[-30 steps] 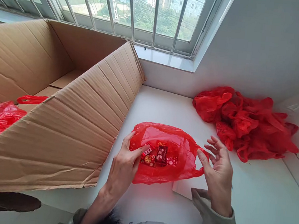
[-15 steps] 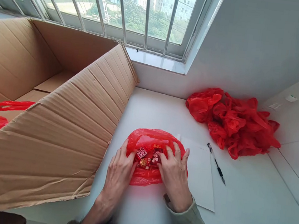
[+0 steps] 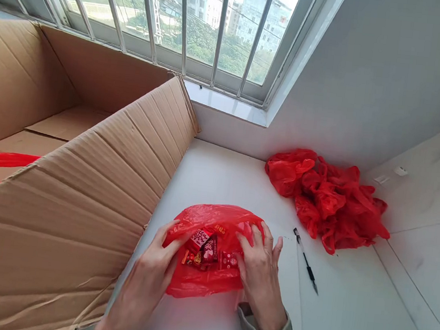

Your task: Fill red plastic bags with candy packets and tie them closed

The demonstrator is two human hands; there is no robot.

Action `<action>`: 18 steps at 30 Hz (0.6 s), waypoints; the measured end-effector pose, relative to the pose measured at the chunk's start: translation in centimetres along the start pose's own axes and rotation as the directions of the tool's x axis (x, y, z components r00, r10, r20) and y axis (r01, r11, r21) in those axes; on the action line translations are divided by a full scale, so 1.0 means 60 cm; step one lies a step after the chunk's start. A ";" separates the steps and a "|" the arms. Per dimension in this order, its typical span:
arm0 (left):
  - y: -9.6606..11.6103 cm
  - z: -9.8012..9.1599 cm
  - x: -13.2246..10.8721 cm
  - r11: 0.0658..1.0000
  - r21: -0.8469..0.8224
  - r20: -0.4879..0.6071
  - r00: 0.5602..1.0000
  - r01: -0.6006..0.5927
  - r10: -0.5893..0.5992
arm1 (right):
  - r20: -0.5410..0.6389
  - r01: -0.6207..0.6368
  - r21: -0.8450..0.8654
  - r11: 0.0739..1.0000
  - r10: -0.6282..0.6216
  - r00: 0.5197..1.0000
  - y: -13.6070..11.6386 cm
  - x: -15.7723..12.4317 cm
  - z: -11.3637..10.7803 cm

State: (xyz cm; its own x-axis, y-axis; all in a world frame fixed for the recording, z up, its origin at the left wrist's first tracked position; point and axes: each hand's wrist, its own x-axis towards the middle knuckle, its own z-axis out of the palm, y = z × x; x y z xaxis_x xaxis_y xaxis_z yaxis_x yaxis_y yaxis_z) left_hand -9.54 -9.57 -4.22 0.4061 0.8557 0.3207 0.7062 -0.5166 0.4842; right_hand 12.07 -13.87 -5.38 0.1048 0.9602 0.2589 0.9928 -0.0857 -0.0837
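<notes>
A red plastic bag (image 3: 206, 286) lies on the white table with its mouth spread open toward me. Inside are several small red wrapped packets (image 3: 210, 250), some with gold or pink print. My left hand (image 3: 153, 263) grips the bag's left rim, thumb at the opening and fingers along the outer side. At the right rim, my right hand (image 3: 261, 270) holds the plastic, its fingers bent over the edge and partly inside, close to a packet. The red film hides part of the fingertips.
A large open cardboard box (image 3: 124, 170) stands at left, with red plastic inside it. A heap of red plastic bags (image 3: 328, 193) lies at the back right. White paper (image 3: 290, 279) and a black pen (image 3: 306, 260) are right of my hand. A barred window (image 3: 218, 38) is behind.
The bag's mouth is spread wider and more packets show, now shifted about inside. My left hand has moved outward to the left. The whole view has tilted slightly.
</notes>
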 end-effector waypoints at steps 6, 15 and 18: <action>0.027 -0.069 -0.010 0.998 0.039 -0.206 0.976 -0.057 0.064 | -0.196 0.115 -0.015 0.993 -0.116 0.974 0.076 -0.035 -0.036; 0.054 -0.127 -0.045 0.996 0.084 -0.284 0.959 0.040 -0.015 | -0.368 -0.119 0.114 0.986 0.153 0.917 0.090 -0.035 -0.110; 0.057 -0.132 -0.047 0.998 -0.029 -0.301 0.952 0.047 -0.054 | -0.216 -0.270 0.264 0.926 0.329 0.919 0.106 -0.037 -0.116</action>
State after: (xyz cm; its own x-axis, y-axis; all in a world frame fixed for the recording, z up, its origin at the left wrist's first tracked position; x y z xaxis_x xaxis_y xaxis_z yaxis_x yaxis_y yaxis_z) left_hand -12.86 -13.98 3.00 0.1738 0.8335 0.5244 0.7074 -0.4761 0.5224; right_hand 18.57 -18.39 0.19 0.4356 0.7969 0.4186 0.8760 -0.2682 -0.4009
